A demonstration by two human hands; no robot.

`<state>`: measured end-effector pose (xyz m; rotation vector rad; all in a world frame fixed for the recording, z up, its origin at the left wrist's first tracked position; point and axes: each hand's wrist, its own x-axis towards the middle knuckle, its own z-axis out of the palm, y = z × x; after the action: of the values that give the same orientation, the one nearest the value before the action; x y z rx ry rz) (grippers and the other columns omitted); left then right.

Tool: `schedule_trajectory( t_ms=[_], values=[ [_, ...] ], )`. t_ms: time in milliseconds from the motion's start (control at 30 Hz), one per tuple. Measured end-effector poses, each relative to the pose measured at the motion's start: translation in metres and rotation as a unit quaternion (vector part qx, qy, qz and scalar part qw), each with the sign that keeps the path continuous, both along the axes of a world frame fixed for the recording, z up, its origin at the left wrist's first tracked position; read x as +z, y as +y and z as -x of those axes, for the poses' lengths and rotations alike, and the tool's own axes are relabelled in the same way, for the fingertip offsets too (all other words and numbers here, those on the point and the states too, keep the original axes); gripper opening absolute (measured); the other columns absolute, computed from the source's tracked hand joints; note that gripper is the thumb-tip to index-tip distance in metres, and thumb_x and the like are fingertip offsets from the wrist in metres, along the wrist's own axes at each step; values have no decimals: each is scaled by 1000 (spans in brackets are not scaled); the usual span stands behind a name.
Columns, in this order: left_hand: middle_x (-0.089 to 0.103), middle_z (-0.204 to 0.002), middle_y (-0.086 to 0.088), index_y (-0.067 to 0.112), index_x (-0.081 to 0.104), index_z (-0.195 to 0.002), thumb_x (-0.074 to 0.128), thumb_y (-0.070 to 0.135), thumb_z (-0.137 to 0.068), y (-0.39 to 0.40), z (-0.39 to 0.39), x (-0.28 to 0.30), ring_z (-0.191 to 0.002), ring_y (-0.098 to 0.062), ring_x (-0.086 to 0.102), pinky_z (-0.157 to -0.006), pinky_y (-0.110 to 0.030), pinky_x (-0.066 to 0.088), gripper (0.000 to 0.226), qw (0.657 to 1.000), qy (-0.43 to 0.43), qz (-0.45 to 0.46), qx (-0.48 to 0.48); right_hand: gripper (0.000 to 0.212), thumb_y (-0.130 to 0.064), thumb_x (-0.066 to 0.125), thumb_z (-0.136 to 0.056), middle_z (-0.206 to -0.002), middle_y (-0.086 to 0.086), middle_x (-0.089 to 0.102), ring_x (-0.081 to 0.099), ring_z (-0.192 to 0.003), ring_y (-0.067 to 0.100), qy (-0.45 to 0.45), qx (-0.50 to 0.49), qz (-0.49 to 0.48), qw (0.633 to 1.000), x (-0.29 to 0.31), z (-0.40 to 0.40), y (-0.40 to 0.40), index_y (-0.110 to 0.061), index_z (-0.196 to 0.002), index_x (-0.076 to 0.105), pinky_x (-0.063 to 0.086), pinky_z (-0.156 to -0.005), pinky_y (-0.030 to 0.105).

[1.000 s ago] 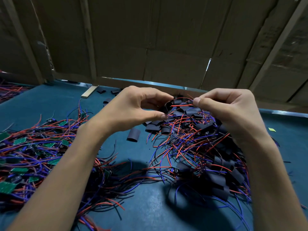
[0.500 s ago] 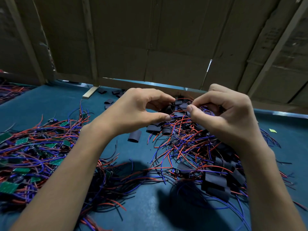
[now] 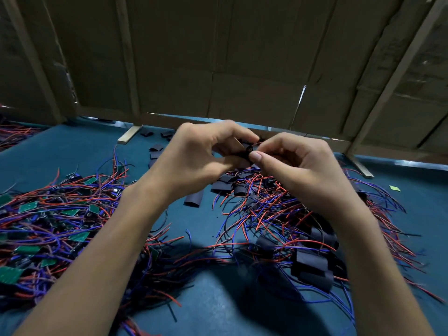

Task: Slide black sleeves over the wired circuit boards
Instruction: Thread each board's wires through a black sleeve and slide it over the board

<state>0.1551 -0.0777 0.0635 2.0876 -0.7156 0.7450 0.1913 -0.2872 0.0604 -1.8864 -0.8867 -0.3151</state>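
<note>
Above blue table [image 3: 72, 151], left hand [image 3: 196, 161] and right hand [image 3: 298, 166] both pinch one black sleeve [image 3: 246, 151].

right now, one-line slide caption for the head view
Both hands, left hand and right hand, pinch a black sleeve above piles of wired circuit boards.

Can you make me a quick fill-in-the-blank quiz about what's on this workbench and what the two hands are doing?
1. Both hands, left hand and right hand, pinch a small ____ sleeve between them.
2. The bare circuit boards piled on the left are ____ in colour.
3. The wires are red and ____.
4. The table mat is ____.

Missing words: black; green; blue; teal
</note>
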Motion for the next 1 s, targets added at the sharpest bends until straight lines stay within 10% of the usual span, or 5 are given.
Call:
schedule_trajectory(
  t_ms=[133,267,533,1000],
  values=[
    [77,-90,-1,11,71,-117,85,2,-75,9,3,5,-85,-6,74,-86,-23,57,45,996,-6,62,62,21,-12,78,-86,-94,15,73,70,-78,23,210,64,-5,976,-15,-11,-5,-8,-103,66,60,-77,41],
    [78,-96,2,17,73,-115,84,7,-78,32,1,7,-90,-10,75,-89,-33,60,40,985,58,120,107,20,-5,76,-84,-72,9,69,59,-48,15,330,72,-49,940,-28,-21,-6,-8,-101,66,49,-43,26],
    [74,-107,4,19,66,-128,86,19,-73,55,5,5,-97,1,70,-95,-16,51,58,987,109,-66,93,17,-25,72,-92,-99,11,78,45,-55,6,301,74,-103,945,-17,-22,-16,-19,-106,79,34,-47,12],
    [73,-112,-7,3,65,-128,83,3,-78,2,0,-5,-99,-26,69,-88,-43,53,52,980,-48,-181,65,17,-32,79,-78,-77,5,72,46,-49,9,319,15,-159,934,-16,-13,9,-15,-81,77,27,-38,16]
  ],
)
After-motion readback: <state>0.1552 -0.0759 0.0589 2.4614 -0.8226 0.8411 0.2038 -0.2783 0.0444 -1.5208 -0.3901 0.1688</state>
